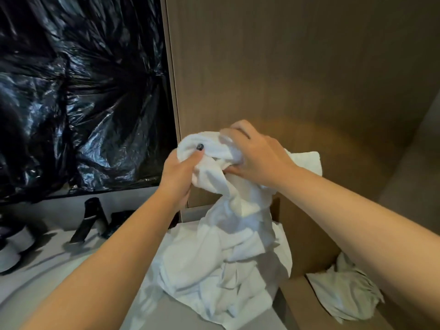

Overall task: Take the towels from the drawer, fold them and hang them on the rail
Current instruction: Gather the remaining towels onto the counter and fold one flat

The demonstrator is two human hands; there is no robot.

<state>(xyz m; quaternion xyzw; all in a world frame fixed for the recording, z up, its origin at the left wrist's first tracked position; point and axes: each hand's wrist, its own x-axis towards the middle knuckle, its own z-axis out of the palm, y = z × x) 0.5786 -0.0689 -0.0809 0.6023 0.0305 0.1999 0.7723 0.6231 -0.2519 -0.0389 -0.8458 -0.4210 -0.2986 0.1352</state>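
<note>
A crumpled white towel (228, 246) hangs from both of my hands, its lower part heaped on the pale countertop (59, 270). My left hand (181, 172) grips its top left bunch, thumb pressed on the cloth. My right hand (257, 156) holds the top right bunch, fingers curled into the folds. A second white towel (342, 291) lies crumpled in the open wooden drawer (300, 298) at the lower right. No rail is visible.
A brown wood panel (285, 79) rises behind the towel. Black plastic sheeting (78, 96) covers the wall at the left. A dark faucet (88, 220) and a black-and-white object (14, 248) stand on the counter at the left.
</note>
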